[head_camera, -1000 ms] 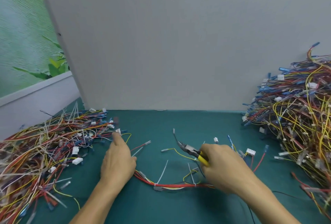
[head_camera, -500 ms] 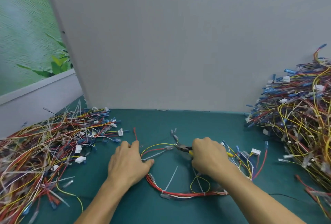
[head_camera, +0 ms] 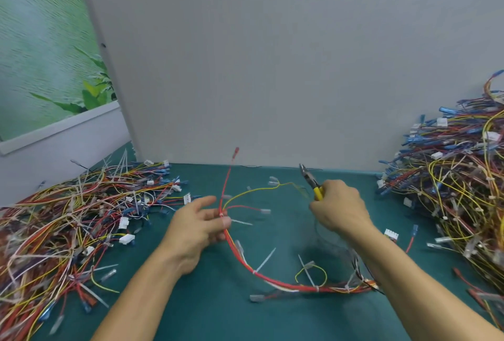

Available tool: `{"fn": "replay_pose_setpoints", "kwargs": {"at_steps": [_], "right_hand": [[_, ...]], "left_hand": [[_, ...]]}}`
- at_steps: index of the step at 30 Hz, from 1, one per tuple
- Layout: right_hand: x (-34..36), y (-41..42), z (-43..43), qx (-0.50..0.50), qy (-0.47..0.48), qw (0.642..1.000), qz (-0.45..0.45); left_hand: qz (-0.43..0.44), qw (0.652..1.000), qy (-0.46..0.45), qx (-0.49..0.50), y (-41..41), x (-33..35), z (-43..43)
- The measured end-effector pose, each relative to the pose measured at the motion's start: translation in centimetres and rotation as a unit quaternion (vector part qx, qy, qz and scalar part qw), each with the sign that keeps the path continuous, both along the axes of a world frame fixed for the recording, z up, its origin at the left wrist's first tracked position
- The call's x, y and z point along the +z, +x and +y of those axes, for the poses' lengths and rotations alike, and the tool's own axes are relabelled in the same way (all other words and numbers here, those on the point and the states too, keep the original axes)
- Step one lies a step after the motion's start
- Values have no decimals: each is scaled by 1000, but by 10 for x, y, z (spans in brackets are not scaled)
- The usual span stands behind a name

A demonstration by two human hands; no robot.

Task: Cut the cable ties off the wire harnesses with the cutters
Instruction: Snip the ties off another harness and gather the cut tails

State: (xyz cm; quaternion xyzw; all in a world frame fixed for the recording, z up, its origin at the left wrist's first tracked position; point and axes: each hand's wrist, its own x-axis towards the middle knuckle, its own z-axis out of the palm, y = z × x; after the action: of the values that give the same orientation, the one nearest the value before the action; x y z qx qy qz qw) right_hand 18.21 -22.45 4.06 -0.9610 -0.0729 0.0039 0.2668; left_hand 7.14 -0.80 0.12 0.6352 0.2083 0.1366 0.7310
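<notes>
A red and yellow wire harness (head_camera: pixel 272 278) curves over the green mat between my hands, with several white cable ties along it. My left hand (head_camera: pixel 196 226) pinches the harness at its upper end, beside a white cable tie (head_camera: pixel 222 215), and lifts that end so its loose wires fan upward. My right hand (head_camera: pixel 338 209) grips the yellow-handled cutters (head_camera: pixel 311 179), whose jaws point up and away, raised above the mat and apart from the harness.
A big heap of loose wires (head_camera: pixel 68 220) covers the mat on the left. A taller heap of tied harnesses (head_camera: pixel 458 190) fills the right side. A grey panel (head_camera: pixel 272 68) stands behind the green mat (head_camera: pixel 191 308). Cut tie pieces lie about.
My left hand took hold of the harness end and lifted it. My right hand rose with the cutters, their jaws now pointing upward. The harness has shifted right and toward me.
</notes>
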Motion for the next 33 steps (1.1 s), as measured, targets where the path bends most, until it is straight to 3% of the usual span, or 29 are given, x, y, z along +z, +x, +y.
{"fn": "replay_pose_setpoints", "kwargs": {"at_steps": [4, 9, 14, 17, 19, 21, 23, 26, 29, 31, 33], "right_hand": [[22, -19, -14, 134, 2, 990, -55], [29, -73, -5, 323, 13, 945, -44], [15, -80, 18, 319, 17, 944, -84], [12, -72, 18, 292, 71, 954, -23], [11, -67, 15, 284, 161, 939, 113], [10, -65, 12, 275, 238, 883, 297], [7, -64, 12, 270, 222, 848, 398], [-5, -71, 23, 273, 47, 903, 329], [-5, -77, 28, 278, -86, 935, 200], [5, -73, 21, 291, -69, 945, 135], [23, -65, 5, 283, 9, 956, 73]], "left_hand": [[-55, 983, -174, 16, -1, 14, 8], [-83, 968, -233, 30, 1, 19, 2], [-78, 967, -242, 23, 2, 20, -1], [-73, 973, -220, 23, 3, 16, -3], [-66, 981, -182, 19, 4, 12, -3], [-51, 991, -127, -5, 4, 7, -3], [-28, 997, -60, -46, 3, -2, -2], [26, 992, 90, -89, 2, -14, -1], [78, 952, 278, -103, 6, -20, -3], [97, 905, 407, -81, 9, -22, -3], [110, 869, 478, -60, 7, -20, -5]]}}
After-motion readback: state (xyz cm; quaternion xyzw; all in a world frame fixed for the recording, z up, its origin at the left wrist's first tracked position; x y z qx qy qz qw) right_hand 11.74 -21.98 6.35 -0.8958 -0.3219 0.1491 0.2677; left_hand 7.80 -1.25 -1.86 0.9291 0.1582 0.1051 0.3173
